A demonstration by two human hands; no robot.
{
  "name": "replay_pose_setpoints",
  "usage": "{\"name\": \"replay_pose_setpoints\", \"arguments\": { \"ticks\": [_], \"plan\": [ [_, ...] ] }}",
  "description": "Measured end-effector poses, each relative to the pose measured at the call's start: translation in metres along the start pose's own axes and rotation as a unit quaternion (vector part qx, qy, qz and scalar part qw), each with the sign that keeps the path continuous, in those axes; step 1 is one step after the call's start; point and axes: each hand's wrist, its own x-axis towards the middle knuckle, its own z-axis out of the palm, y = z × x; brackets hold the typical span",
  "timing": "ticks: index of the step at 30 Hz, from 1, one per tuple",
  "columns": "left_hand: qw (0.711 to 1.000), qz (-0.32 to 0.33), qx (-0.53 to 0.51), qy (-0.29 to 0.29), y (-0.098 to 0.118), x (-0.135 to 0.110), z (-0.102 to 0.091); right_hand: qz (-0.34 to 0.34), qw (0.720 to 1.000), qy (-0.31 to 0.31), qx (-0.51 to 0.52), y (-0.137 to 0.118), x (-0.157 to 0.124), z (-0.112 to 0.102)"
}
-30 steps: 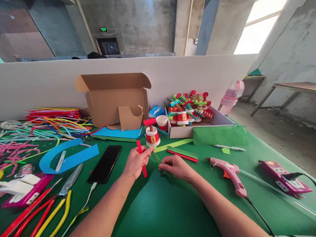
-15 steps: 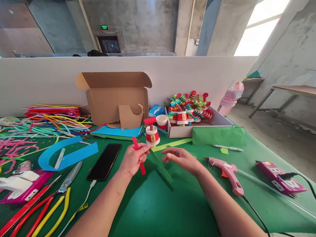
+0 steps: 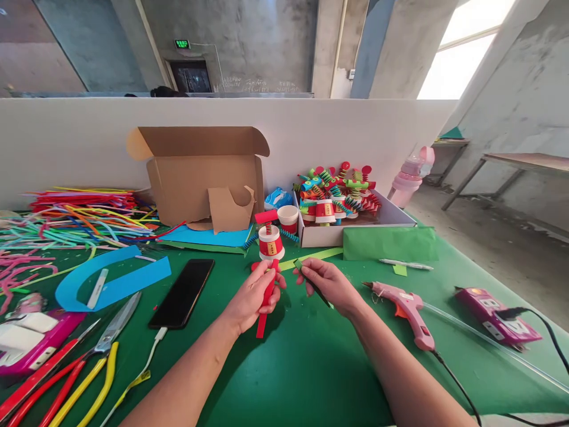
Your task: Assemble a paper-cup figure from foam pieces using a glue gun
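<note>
Red paper strip (image 3: pixel 268 292) — in the left hand's (image 3: pixel 249 298) curled fingers, long axis running near to far | green strip (image 3: pixel 317 289) to its right, slanting, pinched by the right hand (image 3: pixel 329 284), hands apart | cup figure (image 3: pixel 270 244) beyond left hand — label unreadable | wall sign (image 3: pixel 182 44), lettering too small

Your 1 camera sits on your head and looks forward and down over the green table (image 3: pixel 293 379). It is near enough that your left hand (image 3: pixel 249 298) and right hand (image 3: pixel 329 286) fall just below mid-frame, your forearms (image 3: pixel 195 362) cut by the bottom edge. Past the table, the view takes in the white partition (image 3: pixel 80 142) straight ahead and the concrete wall (image 3: pixel 262 41) farther off, with a window (image 3: pixel 462 65) at upper right.
</note>
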Motion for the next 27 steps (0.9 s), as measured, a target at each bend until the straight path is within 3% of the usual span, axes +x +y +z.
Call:
{"name": "replay_pose_setpoints", "arguments": {
  "ticks": [5, 9, 13, 18, 23, 25, 27],
  "plan": [
    [0.999, -0.02, 0.029, -0.021, -0.005, 0.001, 0.002, 0.001, 0.997, -0.027, -0.07, -0.001, -0.003, 0.001],
    [0.999, -0.024, 0.046, -0.017, -0.008, 0.004, 0.004, -0.006, 0.995, -0.008, -0.095, 0.007, 0.0, 0.006],
    [0.998, -0.02, 0.052, -0.011, -0.008, 0.004, 0.004, 0.002, 0.998, 0.029, -0.055, 0.008, 0.003, 0.007],
    [0.998, -0.026, 0.059, 0.008, -0.009, 0.001, 0.002, -0.046, 0.997, 0.049, -0.04, -0.021, -0.017, 0.009],
    [0.996, -0.036, 0.077, -0.019, -0.008, -0.003, 0.003, -0.052, 0.985, 0.061, -0.15, -0.052, -0.074, -0.002],
    [0.996, -0.043, 0.08, -0.025, -0.007, -0.006, 0.004, -0.043, 0.962, 0.041, -0.267, -0.045, -0.089, -0.005],
    [0.995, -0.042, 0.081, -0.028, -0.005, -0.008, 0.005, -0.004, 0.938, -0.027, -0.346, -0.029, -0.092, -0.007]
  ]
}}
